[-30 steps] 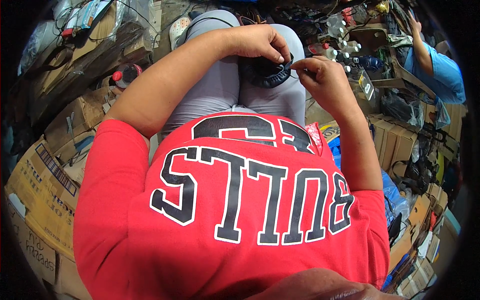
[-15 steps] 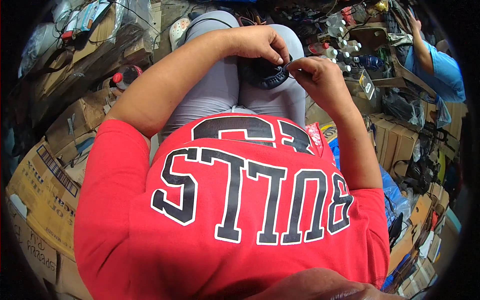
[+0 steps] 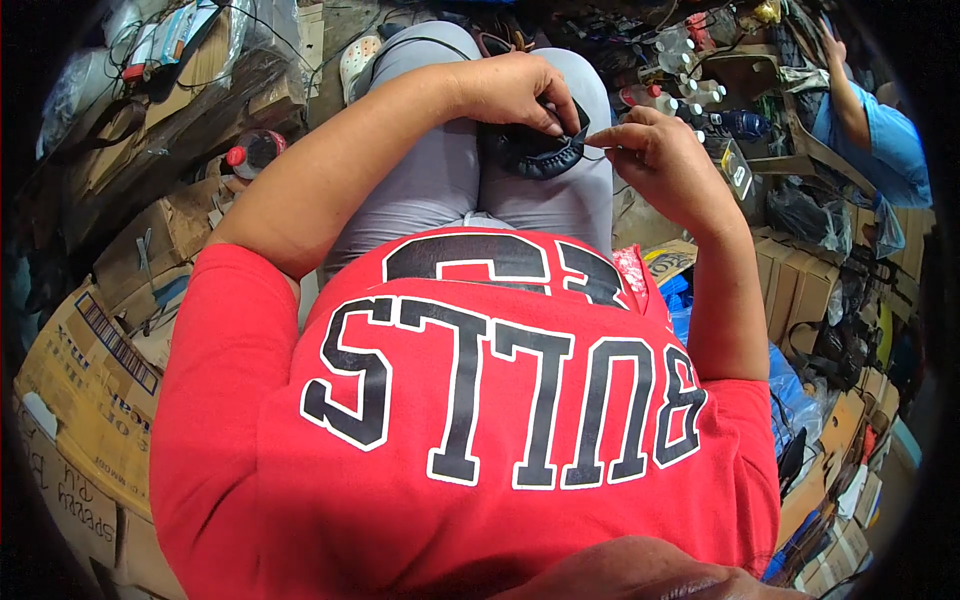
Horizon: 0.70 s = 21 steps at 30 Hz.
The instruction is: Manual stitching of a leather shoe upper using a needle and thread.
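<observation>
A small black leather-like piece (image 3: 545,165) with a gathered, puckered edge lies over my thighs, between the grey trouser legs. My left hand (image 3: 522,90) pinches its upper right edge between thumb and fingertips, so a corner sticks up. My right hand (image 3: 668,165) is just right of that corner, its index finger stretched toward the edge and the thumb folded below. Whatever lies between the right fingers is too small to make out. Part of the black piece is hidden behind my left hand.
Plastic bottles (image 3: 690,92) stand beyond my right hand. A red-capped bottle (image 3: 254,154) lies by my left forearm. Cardboard boxes (image 3: 90,390) are piled on the left, and more cartons (image 3: 790,285) on the right. At far right is another person's blue sleeve (image 3: 885,140).
My right hand has drawn back slightly to the right from the black piece's edge. The left hand keeps its pinch, and the raised corner now shows more plainly.
</observation>
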Motion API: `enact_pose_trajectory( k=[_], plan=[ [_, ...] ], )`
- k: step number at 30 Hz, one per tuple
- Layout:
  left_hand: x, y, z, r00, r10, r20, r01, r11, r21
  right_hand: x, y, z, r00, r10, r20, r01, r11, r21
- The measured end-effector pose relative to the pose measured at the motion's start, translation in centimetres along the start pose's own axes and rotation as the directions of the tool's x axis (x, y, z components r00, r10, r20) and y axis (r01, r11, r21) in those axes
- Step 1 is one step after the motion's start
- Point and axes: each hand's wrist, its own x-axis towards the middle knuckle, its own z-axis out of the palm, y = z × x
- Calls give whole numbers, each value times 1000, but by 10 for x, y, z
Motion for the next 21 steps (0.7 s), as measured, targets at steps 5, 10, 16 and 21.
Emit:
enact_pose_trajectory(
  k=[5,10,16,21],
  plan=[
    [1,-3,2,1000,-10,-6,9,999,-46,2,-5,4,1000,2,-12,-2,1000,-16],
    [0,-1,2,1000,-14,18,15,997,-73,1,1,2,1000,-11,12,11,999,-30],
    [0,-3,3,1000,0,-1,0,995,-102,0,-9,-3,1000,-7,20,9,996,-86],
    [-1,-5,3,1000,-6,-20,3,991,-133,1,-13,-4,1000,-10,29,14,991,-133]
  ],
)
